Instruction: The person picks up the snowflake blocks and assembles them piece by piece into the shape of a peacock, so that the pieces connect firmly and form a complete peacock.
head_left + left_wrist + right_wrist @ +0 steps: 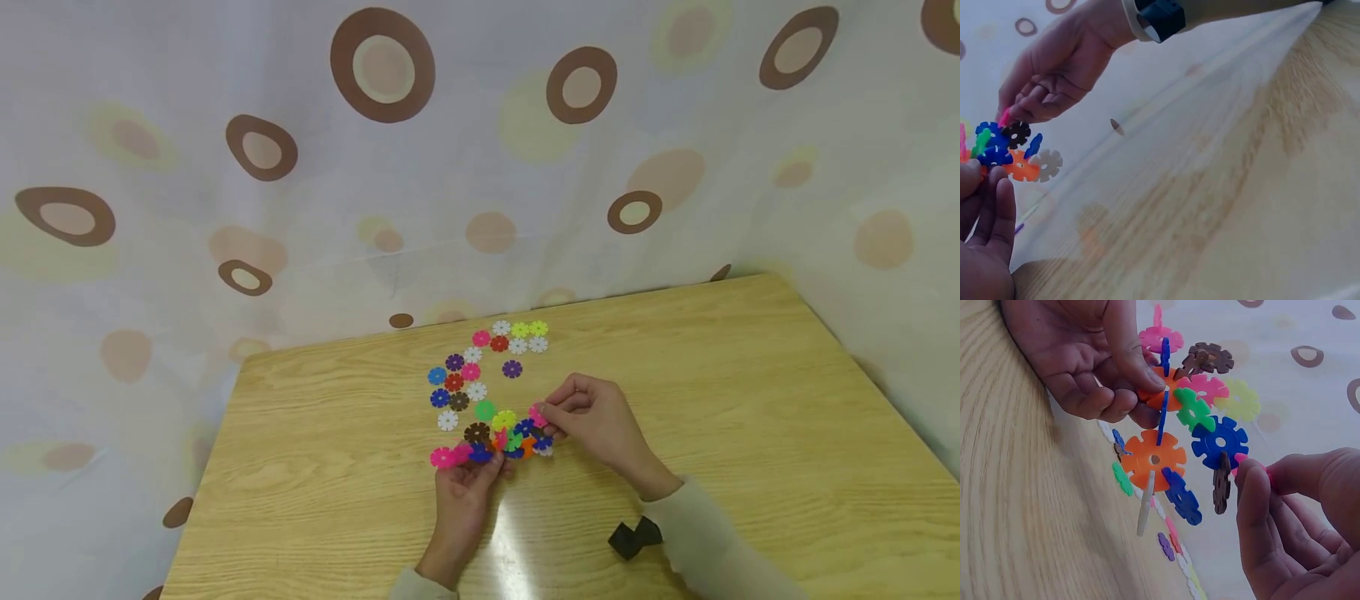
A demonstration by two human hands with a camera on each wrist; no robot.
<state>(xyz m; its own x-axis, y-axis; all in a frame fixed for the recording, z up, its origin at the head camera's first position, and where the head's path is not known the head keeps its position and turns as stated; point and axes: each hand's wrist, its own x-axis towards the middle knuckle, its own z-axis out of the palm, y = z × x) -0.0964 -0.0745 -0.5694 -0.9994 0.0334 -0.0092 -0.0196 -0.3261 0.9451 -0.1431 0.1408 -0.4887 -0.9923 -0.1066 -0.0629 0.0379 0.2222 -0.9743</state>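
Observation:
My left hand (pixel 462 500) holds up a cluster of interlocked notched plastic discs, its thumb and fingers pinching an orange disc (pixel 1163 387). Pink, blue, brown, green, yellow and white discs branch off it, among them a larger orange disc (pixel 1141 459) lower down. My right hand (pixel 596 421) pinches a pink disc (pixel 537 415) between thumb and fingers. In the right wrist view that pink disc meets the edge of a blue disc (pixel 1219 442), beside a brown disc (pixel 1221 487). Most of the pink disc is hidden by the fingertips.
Loose discs lie flat on the wooden table (pixel 315 467) beyond the hands, including a purple disc (pixel 512 368), a white disc (pixel 447 420) and a light-blue disc (pixel 437 376). A black object (pixel 634 537) sits by the right sleeve. A patterned curtain (pixel 315 217) hangs behind the table.

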